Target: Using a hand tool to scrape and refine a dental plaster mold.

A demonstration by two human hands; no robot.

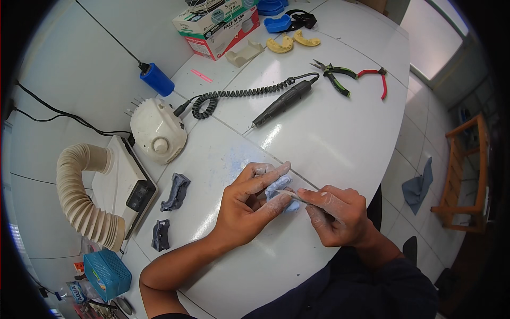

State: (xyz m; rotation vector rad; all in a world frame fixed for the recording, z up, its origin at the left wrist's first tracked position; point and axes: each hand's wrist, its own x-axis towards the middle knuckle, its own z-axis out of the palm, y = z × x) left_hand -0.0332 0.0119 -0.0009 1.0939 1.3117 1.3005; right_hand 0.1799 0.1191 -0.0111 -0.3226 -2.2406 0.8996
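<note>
- Head view: a pale-blue, arch-shaped piece [277, 186] is held up between the two hands, over the near part of the white worktop [340, 138].
- Left hand [247, 199]: gripping the piece, its fingers along the far side and its thumb across the near side. Part of the piece shows between index finger and thumb, and more shows below the thumb; the rest is hidden by the hand.
- Right hand [340, 210]: closed around a slim pointed tool [294, 196], just to the right of the piece. The tool's tip points left and lies over the piece; whether it touches the surface cannot be told. Pale dust coats the fingers of both hands.
- Beyond the left hand, blue powder [228, 166] is scattered on the worktop, near but apart from the piece.
- Two dark grey-blue blocks [176, 191] lie left of the left hand, well apart from the piece.
- Farther back, a black handpiece [284, 103] lies slanted on the worktop, its coiled cable [241, 93] running left to a white control unit [158, 130].
</note>
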